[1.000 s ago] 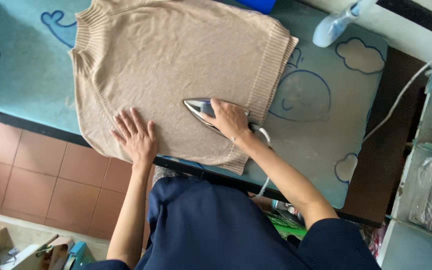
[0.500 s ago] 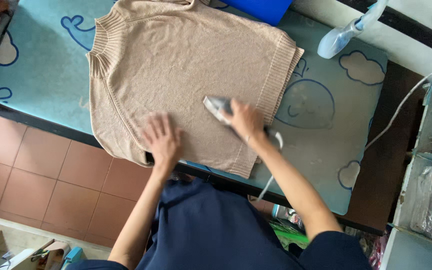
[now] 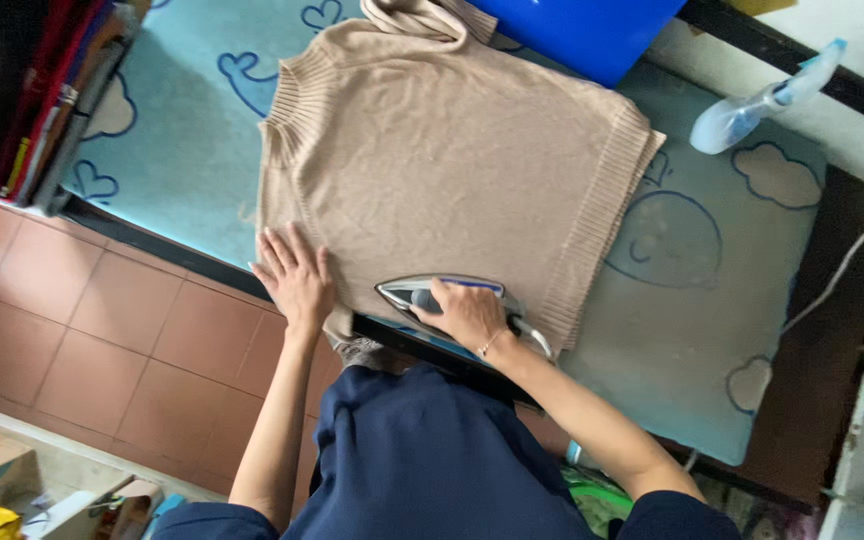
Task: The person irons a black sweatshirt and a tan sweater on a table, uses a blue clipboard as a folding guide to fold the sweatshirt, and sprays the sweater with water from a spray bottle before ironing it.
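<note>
A beige knitted sweater (image 3: 452,150) lies flat on a light blue ironing pad (image 3: 692,270) printed with whales and clouds. My right hand (image 3: 467,312) grips the handle of a silver iron (image 3: 422,293), which rests on the sweater's near edge with its tip pointing left. My left hand (image 3: 295,275) lies flat with fingers spread on the sweater's near left corner, at the table's edge, just left of the iron. The iron's white cord (image 3: 537,338) trails off to the right behind my wrist.
A spray bottle (image 3: 752,105) lies at the far right of the pad. A blue object (image 3: 592,30) sits beyond the sweater. Stacked clothes (image 3: 32,90) stand at the left. A white cable (image 3: 842,270) hangs on the right. Brown floor tiles (image 3: 102,330) lie below.
The iron has slid toward me to the sweater's near edge. My left hand shifted left onto the near corner. The view has moved, so the sweater sits further right in frame.
</note>
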